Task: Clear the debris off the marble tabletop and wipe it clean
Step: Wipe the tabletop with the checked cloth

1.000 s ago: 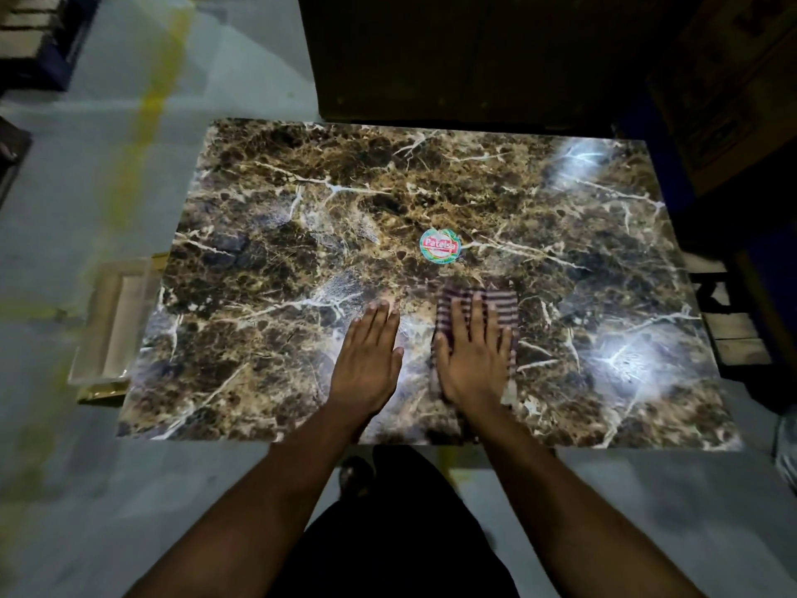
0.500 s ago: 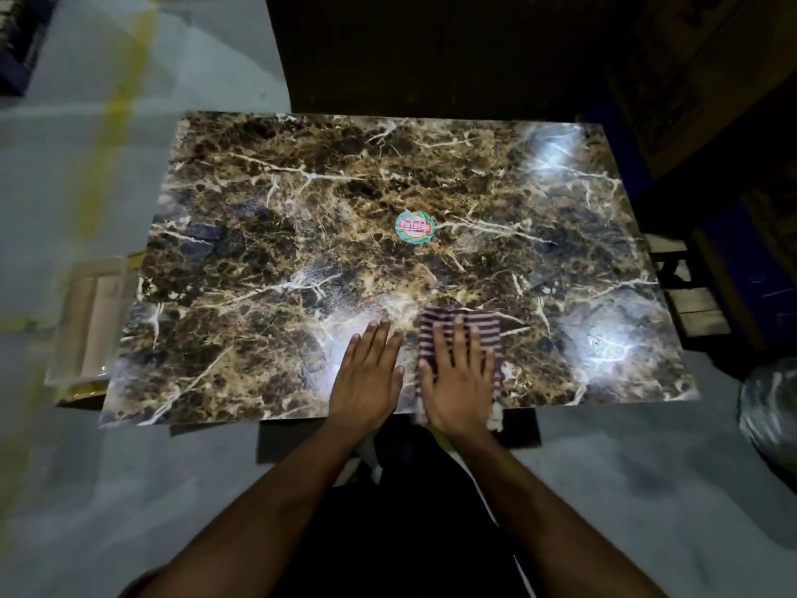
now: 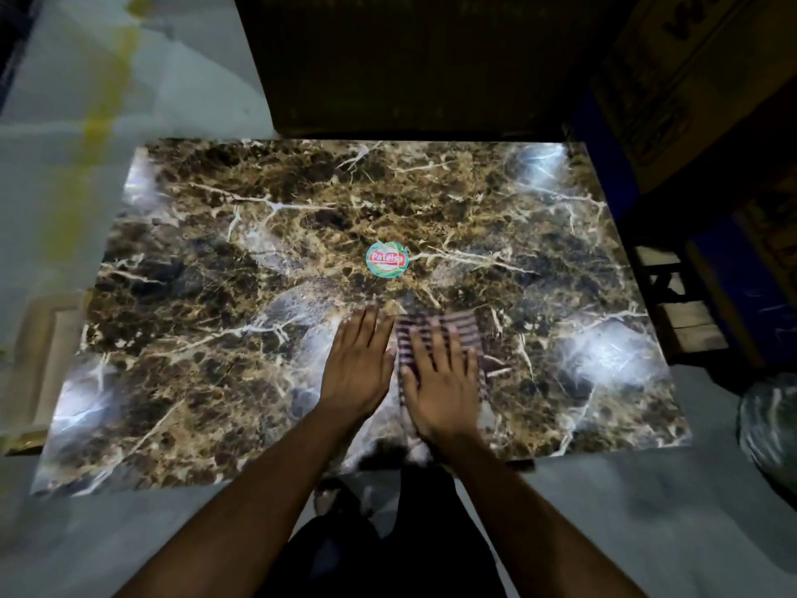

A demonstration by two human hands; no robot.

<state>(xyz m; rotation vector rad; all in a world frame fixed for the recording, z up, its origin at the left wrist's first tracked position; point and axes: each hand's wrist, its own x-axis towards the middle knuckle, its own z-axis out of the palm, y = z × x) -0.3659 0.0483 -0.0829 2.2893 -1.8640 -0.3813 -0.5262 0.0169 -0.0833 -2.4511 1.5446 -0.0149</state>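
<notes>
Tabletop (image 3: pixel 207 347): brown marble slab with pale veins and a few glare patches, took up most of the view. Its far edge ran into a dark block I couldn't make out at all.

Sticker (image 3: pixel 387 259): round, teal and red, sat near the middle of the tabletop. The lettering was too small to read for sure.

Cloth (image 3: pixel 457 328): striped rag, dark and light bands, lay flat on the tabletop on the near side of the sticker and a little right of it. Mostly covered by the hand, and the uncovered part was smeared by motion blur.

Right hand (image 3: pixel 444 381): flat on the cloth, fingers straight and slightly spread, pressing down rather than gripping anything. Fingertips were blurry, pointing toward the sticker.

Left hand (image 3: pixel 356 369): palm down on the bare marble just left of the cloth, fingers straight and together, holding nothing. Whether its edge touched the cloth, honestly couldn't tell.

Debris: none I could pick out against that busy marble pattern.

Left of the tabletop: a pale wooden frame thing (image 3: pixel 47 351) on the floor, partly tucked under the slab edge and blurred.

Right of the tabletop: a shiny crinkled bag (image 3: pixel 770 429), cut off by the picture edge.

Person: dark trousers below the near edge, feet barely visible.
</notes>
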